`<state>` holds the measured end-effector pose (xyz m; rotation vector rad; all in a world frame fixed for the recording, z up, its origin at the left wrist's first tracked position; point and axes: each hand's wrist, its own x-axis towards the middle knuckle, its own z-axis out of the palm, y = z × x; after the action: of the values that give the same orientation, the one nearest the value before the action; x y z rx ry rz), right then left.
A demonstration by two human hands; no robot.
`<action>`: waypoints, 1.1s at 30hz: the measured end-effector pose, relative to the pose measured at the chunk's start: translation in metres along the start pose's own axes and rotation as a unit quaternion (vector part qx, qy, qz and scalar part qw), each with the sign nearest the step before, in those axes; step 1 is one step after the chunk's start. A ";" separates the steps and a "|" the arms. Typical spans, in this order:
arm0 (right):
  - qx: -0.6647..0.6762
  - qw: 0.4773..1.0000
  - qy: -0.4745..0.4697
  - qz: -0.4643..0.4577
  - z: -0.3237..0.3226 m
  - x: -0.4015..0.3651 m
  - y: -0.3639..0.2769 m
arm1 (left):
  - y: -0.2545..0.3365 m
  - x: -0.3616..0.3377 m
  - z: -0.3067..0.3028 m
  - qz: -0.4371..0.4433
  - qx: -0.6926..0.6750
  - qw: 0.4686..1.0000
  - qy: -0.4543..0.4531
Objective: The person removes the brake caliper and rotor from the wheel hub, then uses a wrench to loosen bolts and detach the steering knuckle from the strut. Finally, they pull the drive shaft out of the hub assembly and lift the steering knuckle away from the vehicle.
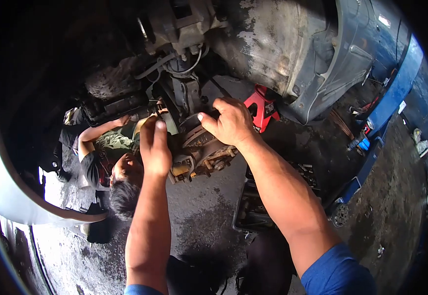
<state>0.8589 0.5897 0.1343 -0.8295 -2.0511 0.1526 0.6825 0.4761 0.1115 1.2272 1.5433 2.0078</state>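
Observation:
My left hand (156, 150) is raised at the left of a wheel hub assembly, fingers stretched forward and nothing visible between them. My right hand (233, 122) is over the assembly's upper right side, its thumb apart from the bent fingers, the palm facing down and inward. Between the hands sits a worn brake disc (199, 137), with a rusty brown brake part (209, 164) along its lower edge. A suspension strut (188, 91) rises behind the disc toward the car body. In this view my right fingertips overlap the parts at the strut's foot.
A co-worker (125, 172) lies on the floor at the left, one arm reaching under the car. A red jack stand (260, 105) stands behind my right hand. Below my right forearm lies an open black toolbox (241, 209). A blue metal beam (396, 93) runs along the right.

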 end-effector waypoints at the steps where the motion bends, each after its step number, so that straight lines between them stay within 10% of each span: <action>1: 0.003 1.000 0.000 0.003 0.000 0.000 0.000 | 0.007 -0.015 0.007 0.012 0.001 1.000 0.013; 18: 0.014 1.000 -0.011 0.005 -0.008 0.001 -0.004 | -0.021 -0.030 0.023 0.114 0.124 0.985 0.046; 33: 0.053 0.988 -0.144 0.026 0.004 0.009 0.013 | 0.008 -0.039 0.020 0.021 0.043 0.997 -0.058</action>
<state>0.8589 0.6059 0.1331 -0.8336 -2.2679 0.4284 0.7227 0.4589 0.1035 1.3947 1.5745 1.8768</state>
